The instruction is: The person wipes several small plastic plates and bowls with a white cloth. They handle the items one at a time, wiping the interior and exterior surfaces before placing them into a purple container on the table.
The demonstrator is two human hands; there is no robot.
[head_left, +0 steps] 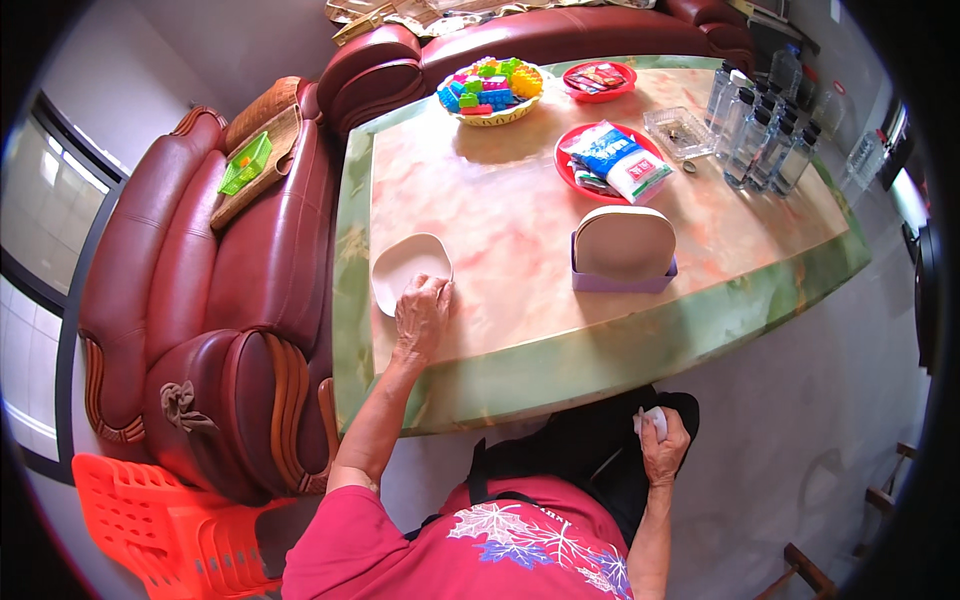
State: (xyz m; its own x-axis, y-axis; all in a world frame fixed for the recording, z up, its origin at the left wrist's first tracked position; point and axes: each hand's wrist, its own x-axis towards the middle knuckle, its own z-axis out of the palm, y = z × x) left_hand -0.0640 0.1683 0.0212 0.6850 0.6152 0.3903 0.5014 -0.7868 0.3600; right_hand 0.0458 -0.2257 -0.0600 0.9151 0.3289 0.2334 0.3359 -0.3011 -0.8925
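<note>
Green-edged tabletop (510,255): room beside left hand's (424,308) plate (408,264).

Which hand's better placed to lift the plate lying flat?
Probably the left hand, which is at the right edge of the plate; the right hand, over the lap, holds a white wad.

Downward head-worn fisheye view

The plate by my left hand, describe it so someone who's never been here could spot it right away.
Start with the big marbled table with the green border. Toward its near left corner is a pale, rounded-square plate, with your left hand at its near right rim. It sits alone, face up, whereas the similar plates to its right stand upright in a purple holder.
</note>
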